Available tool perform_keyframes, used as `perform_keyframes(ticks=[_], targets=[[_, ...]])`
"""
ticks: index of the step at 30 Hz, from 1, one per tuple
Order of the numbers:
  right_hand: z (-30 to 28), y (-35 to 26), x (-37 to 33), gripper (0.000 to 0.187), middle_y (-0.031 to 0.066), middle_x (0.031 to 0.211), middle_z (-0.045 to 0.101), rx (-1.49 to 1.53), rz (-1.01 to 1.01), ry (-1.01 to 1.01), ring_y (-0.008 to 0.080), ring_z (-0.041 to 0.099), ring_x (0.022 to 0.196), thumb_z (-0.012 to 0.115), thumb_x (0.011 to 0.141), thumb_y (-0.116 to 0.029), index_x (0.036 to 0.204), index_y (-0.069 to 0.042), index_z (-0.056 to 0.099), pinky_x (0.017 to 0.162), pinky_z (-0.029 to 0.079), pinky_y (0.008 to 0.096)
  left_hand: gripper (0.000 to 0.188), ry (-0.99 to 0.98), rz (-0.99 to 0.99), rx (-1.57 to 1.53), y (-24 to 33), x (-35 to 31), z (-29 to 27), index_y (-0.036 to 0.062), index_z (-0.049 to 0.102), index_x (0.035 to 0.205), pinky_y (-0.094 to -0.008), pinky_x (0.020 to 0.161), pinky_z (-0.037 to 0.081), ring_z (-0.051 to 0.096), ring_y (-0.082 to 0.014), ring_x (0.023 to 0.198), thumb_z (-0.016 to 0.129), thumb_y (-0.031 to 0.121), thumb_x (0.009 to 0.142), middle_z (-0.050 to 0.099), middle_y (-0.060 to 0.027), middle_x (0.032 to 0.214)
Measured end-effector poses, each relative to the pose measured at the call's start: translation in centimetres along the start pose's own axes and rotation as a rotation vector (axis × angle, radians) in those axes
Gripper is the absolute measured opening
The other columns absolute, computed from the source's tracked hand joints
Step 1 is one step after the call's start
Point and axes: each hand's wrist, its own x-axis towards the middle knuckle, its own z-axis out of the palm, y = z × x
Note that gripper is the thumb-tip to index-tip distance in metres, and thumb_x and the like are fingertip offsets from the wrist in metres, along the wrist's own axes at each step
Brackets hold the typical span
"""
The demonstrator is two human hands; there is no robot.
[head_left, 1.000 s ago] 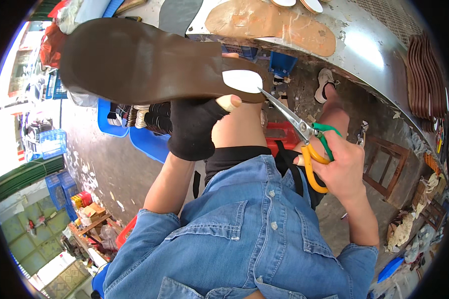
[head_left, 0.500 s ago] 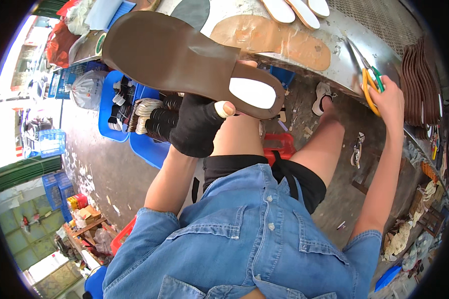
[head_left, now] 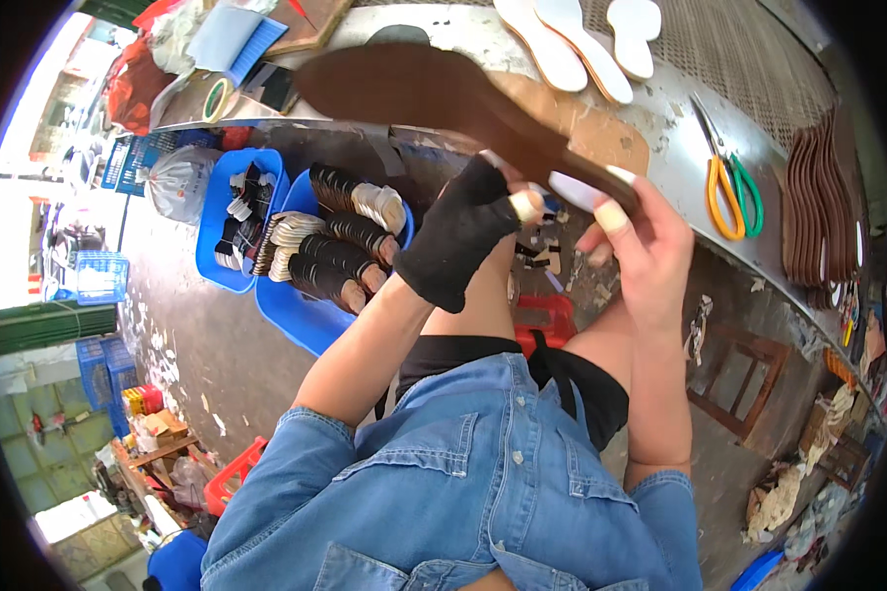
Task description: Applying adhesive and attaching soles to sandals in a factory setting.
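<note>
A: Where's the dark brown shoe sole (head_left: 434, 98) right now?

B: Up in the air between the person and the metal tabletop (head_left: 680, 167), tilted, toe end out to the left. Both hands meet at its heel end.

A: Grip?

B: Left hand (head_left: 458, 241), in a black fingerless glove, is closed on the sole from below, taped thumb pressed against the edge. Right hand (head_left: 641, 246), bare, pinches the heel end with taped fingertips on the pale patch (head_left: 574, 190) there. I judge that two-handed hold steadies the piece for a close look at that patch.

A: Tools?

B: Orange-and-green scissors (head_left: 731, 182) lie flat on the tabletop, well apart from the right hand. Neither hand touches them.

A: Other stock?

B: Pale insoles (head_left: 562, 39) on the far side of the tabletop, a row of brown soles (head_left: 818, 207) stacked on edge to the right. Blue plastic bins (head_left: 266, 246) on the floor below the left arm hold bundled soles, within reach from the seat.
</note>
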Motion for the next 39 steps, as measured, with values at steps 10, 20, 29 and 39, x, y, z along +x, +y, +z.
perform_keyframes(ticks=[10,20,29,39], targets=[[-1.8,1.7,-0.7,0.04,0.01,0.101,0.06,-0.163,-0.23,0.04,0.0181,0.062,0.084,0.059,0.077,0.003,0.116,-0.001,0.052,0.07,0.051,0.0278,0.042,0.073,0.085,-0.533,1.2,2.1,-0.4,0.0038,0.046,0.123,-0.0317,0.081,0.051,0.06,-0.0178,0.098,0.061,0.017,0.086,0.059,-0.008,0.111],[-2.1,2.6,1.1,0.02,0.0023,0.071,0.062,0.423,0.12,-0.23,0.0041,0.055,0.056,0.067,0.082,-0.02,0.088,-0.002,0.06,0.042,0.037,0.0162,0.043,-0.222,-0.121,-0.492,-1.3,2.4,0.8,0.0047,0.054,0.119,-0.0324,0.079,0.053,0.062,-0.0175,0.093,0.069,0.016,0.081,0.062,-0.0066,0.105],[-0.1,2.3,-1.0,0.021,0.0018,0.076,0.063,0.203,0.1,-0.165,0.0044,0.056,0.066,0.057,0.09,-0.018,0.095,0.003,0.06,0.057,0.045,0.0204,0.032,-0.046,-0.05,-0.214,-0.3,2.0,0.6,-0.0008,0.057,0.113,-0.0282,0.076,0.051,0.062,-0.0144,0.088,0.064,0.01,0.083,0.064,-0.0072,0.101],[-1.4,3.2,-1.3,0.016,-0.0015,0.079,0.06,0.335,0.112,-0.109,0.0018,0.054,0.071,0.056,0.091,-0.016,0.089,0.0,0.057,0.061,0.044,0.0167,0.033,-0.173,0.095,0.061,0.6,1.5,1.8,-0.004,0.058,0.109,-0.0249,0.065,0.052,0.061,-0.0106,0.077,0.063,0.018,0.085,0.064,-0.0067,0.091]])
